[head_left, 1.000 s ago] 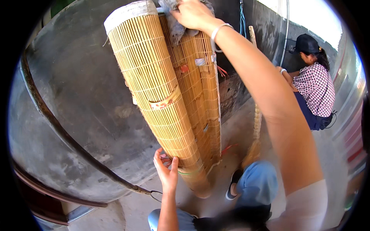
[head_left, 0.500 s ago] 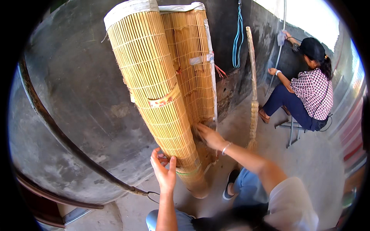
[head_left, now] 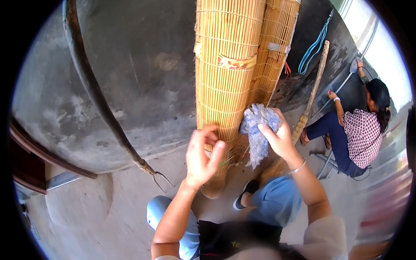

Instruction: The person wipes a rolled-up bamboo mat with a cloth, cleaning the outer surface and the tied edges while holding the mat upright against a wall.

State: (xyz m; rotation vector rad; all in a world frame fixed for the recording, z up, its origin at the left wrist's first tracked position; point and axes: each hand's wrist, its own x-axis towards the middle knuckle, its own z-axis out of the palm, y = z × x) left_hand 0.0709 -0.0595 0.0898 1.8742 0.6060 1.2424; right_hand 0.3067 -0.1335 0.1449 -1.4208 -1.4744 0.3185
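Note:
A rolled bamboo mat (head_left: 225,93) stands upright on the floor before the dark wall, its slats bound by pale threads and a patterned patch on its front. Its top lies outside the picture. My left hand (head_left: 203,159) is at the lower part of the roll, fingers apart and slightly bent, holding nothing; whether the fingertips touch the slats I cannot tell. Beside the roll, my right hand (head_left: 281,138) grips a crumpled grey-blue rag (head_left: 255,128), which hangs down below the fingers.
Left of me a long-handled fork (head_left: 102,102) with two prongs leans at the wall. To the right are a broom (head_left: 315,82) and a hanging blue strap (head_left: 313,52). Farther right, a person (head_left: 359,117) sits on a stool, holding a pole (head_left: 340,89) with a cloth.
My right hand has drawn back from the mat's inner fold, bringing the rag into plain sight. My left hand has loosened from the roll's side. The view has shifted left and downward.

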